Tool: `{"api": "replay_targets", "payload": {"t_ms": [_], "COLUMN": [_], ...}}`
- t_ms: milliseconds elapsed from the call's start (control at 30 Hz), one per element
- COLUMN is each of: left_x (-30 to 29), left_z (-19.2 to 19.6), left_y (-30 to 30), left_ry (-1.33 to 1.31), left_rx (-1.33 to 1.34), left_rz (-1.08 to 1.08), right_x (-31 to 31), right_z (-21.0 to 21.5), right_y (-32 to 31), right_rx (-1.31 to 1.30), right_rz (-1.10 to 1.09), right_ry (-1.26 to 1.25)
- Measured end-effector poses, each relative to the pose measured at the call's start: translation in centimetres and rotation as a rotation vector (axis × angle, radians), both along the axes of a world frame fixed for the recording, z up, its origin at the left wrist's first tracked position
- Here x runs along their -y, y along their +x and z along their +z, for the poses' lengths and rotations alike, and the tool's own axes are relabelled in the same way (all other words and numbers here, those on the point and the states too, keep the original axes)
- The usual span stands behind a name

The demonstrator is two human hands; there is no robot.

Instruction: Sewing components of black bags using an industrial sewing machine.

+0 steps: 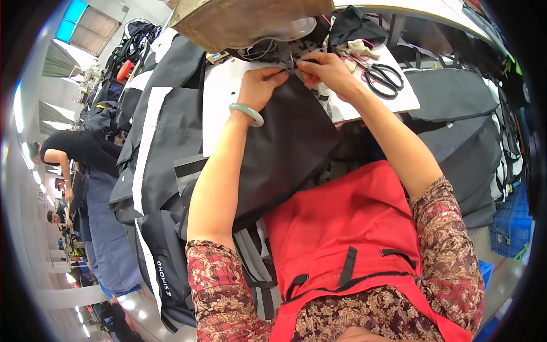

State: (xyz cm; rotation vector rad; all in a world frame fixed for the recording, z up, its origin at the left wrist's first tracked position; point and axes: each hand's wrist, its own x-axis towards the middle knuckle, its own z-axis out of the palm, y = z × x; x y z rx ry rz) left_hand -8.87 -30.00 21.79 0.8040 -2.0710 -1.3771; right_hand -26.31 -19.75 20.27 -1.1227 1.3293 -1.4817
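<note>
A black fabric panel (285, 137) lies over the white work surface (219, 108) and drapes down toward my lap. My left hand (259, 88), with a pale green bangle on its wrist, pinches the panel's far edge. Close by, my right hand (329, 71) is closed in a pinch beside the needle area of a sewing machine (239, 23). What lies between its fingertips is too small to make out. The machine's worn, brownish body stands just beyond both hands, and its needle area is partly hidden by my fingers.
Black-handled scissors (385, 80) lie on the white surface at the right. Stacked dark fabric pieces (450, 94) sit further right, above a blue crate (510, 222). More dark panels with white strips (149, 142) hang at the left. A person in black (80, 151) works at far left.
</note>
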Motion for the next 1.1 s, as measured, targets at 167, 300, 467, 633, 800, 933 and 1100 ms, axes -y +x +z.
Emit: {"api": "replay_targets", "payload": {"t_ms": [167,300,467,633,800,933,1100], "left_x": [-2.3,-15.3,-26.2,-26.9,-25.6,-25.0,-15.0], "left_z": [1.0,3.3,3.1,2.6,7.6,11.8,13.4], "left_y": [3.9,10.8,14.9,16.0,19.0,19.8,18.8], "left_ry": [0.053,0.037,0.346,0.328,0.444,-0.076,-0.86], "left_rx": [0.02,0.093,0.178,0.051,0.023,0.149,0.359], "left_rz": [0.067,-0.221,-0.584,-0.432,-0.254,-0.318,-0.04], "right_x": [-3.1,-12.1,-22.0,-24.7,-24.4,-24.0,-26.8], "right_z": [0.1,-5.1,-15.2,-16.5,-13.1,-12.1,-2.5], "right_y": [-2.0,-0.5,6.7,8.8,8.3,7.6,14.2], "right_rx": [-0.033,-0.398,0.177,0.763,-0.283,-0.756,-0.884], "right_rz": [-0.3,-0.327,-0.289,-0.199,-0.169,0.3,0.219], "right_ry": [-0.111,-0.04,0.391,0.416,0.075,-0.077,-0.541]}}
